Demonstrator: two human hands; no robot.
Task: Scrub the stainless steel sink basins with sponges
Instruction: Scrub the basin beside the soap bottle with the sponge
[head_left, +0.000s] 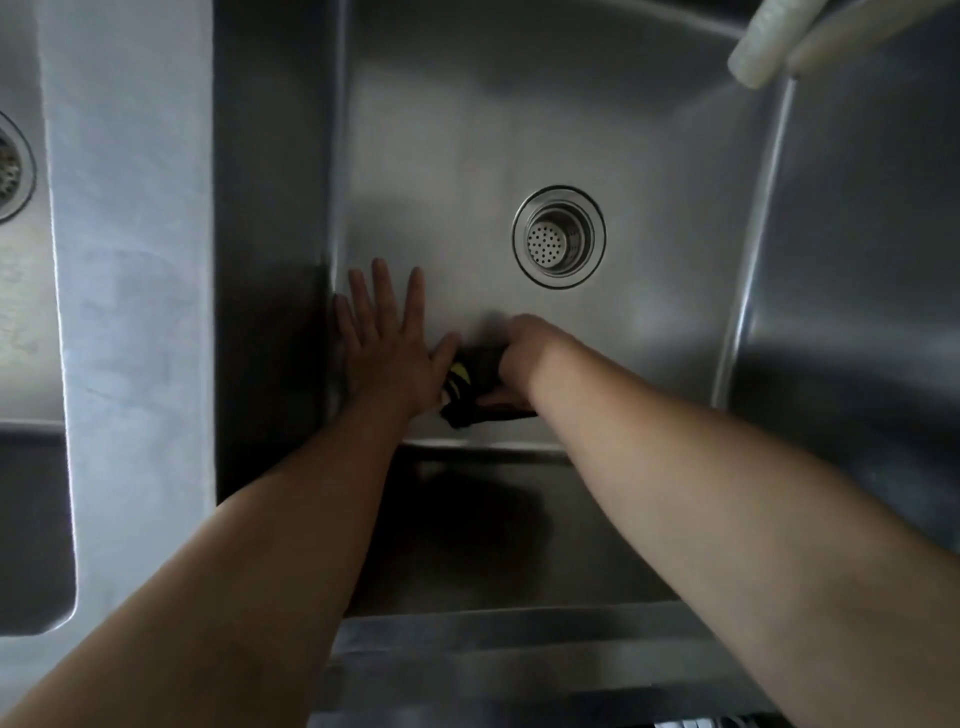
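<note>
I look down into a deep stainless steel basin (467, 156) with a round strainer drain (559, 236) in its floor. My left hand (387, 340) lies flat on the basin floor near the left wall, fingers spread, holding nothing. Right beside it, my right hand (524, 358) is closed on a dark sponge (475, 387) with a yellow patch, pressing it against the floor close to the near wall. The sponge's far side is hidden under my fingers.
A broad steel divider (135, 312) separates this basin from a second basin (21, 322) at the left, whose drain (10, 169) shows at the edge. A pale hose end (763, 47) hangs in at the top right. The sink's front rim (519, 629) runs below my forearms.
</note>
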